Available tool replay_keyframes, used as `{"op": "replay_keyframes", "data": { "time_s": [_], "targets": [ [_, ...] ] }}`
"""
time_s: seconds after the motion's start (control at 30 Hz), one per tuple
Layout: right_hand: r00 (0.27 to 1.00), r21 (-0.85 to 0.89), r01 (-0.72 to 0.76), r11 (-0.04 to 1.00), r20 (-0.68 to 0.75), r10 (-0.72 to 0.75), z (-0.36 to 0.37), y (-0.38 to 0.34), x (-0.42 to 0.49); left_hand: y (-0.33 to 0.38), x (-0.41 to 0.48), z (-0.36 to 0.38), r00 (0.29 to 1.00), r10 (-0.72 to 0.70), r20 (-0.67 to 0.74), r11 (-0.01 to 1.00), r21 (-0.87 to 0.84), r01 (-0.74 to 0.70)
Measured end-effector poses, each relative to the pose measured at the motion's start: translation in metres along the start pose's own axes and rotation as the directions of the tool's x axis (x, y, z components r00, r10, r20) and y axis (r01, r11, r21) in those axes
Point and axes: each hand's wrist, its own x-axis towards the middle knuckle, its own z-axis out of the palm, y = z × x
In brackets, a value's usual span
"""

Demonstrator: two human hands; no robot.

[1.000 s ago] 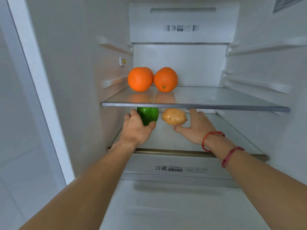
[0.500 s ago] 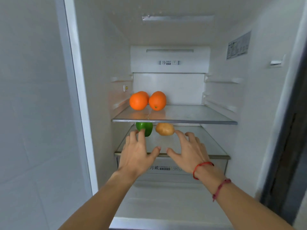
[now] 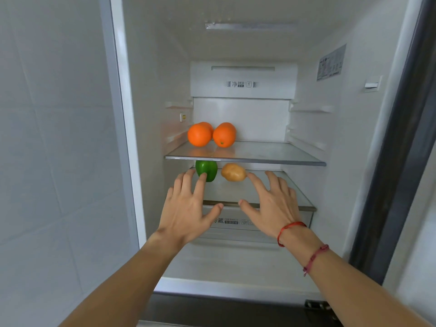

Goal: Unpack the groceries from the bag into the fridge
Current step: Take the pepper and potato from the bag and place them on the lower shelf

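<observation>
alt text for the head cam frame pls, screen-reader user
The person's left hand and right hand are spread open and empty in front of an open fridge. A green pepper and a potato sit side by side on the lower shelf; oranges sit at the left of the upper glass shelf.

Left hand (image 3: 187, 210) off pepper (image 3: 208, 169), right hand (image 3: 274, 204) off potato (image 3: 233, 172)

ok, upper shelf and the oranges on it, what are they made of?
Upper shelf: apparently clear glass with a silvery front trim; the fruit reflects in it. Oranges: smooth, even, bright skin, possibly plastic replicas, but real fruit can't be excluded.
</observation>
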Motion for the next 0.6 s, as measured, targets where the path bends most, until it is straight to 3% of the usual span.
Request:
{"op": "replay_keyframes", "data": {
  "time_s": [0.6],
  "targets": [
    [0.999,-0.047,-0.029,0.999,0.013,0.029,-0.05,-0.043,-0.055,-0.012,-0.061,-0.052,1.0,-0.017,-0.011,1.0,0.0,0.017]
  ]
}}
